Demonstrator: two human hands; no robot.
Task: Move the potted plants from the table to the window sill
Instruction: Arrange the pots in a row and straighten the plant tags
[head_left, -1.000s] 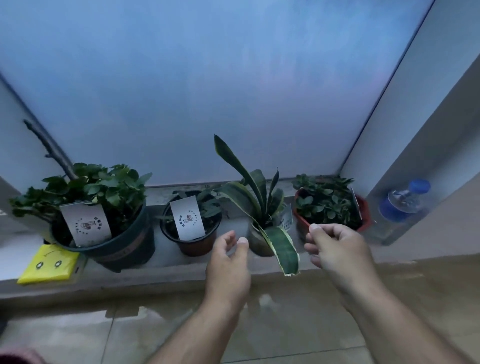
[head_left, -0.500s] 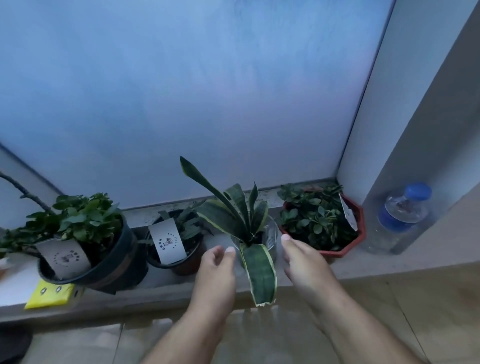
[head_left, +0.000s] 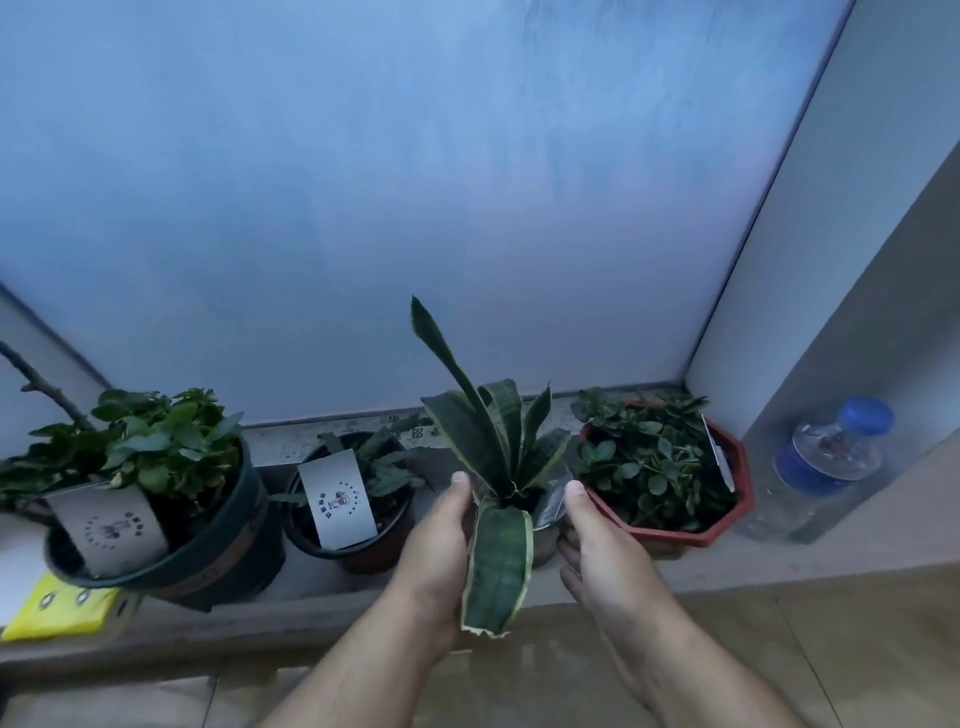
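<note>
Snake plant pot (head_left: 540, 535) sits on the window sill (head_left: 332, 582), left hand (head_left: 441, 551) and right hand (head_left: 597, 545) cupping its sides, thumbs on the rim. Red pot (head_left: 691, 530) at three o'clock, small labelled pot (head_left: 358, 545) at nine.

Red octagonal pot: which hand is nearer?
Right. The right hand sits just left of the red octagonal pot, gripping the snake plant pot; the left hand is beyond that pot, farther left.
</note>
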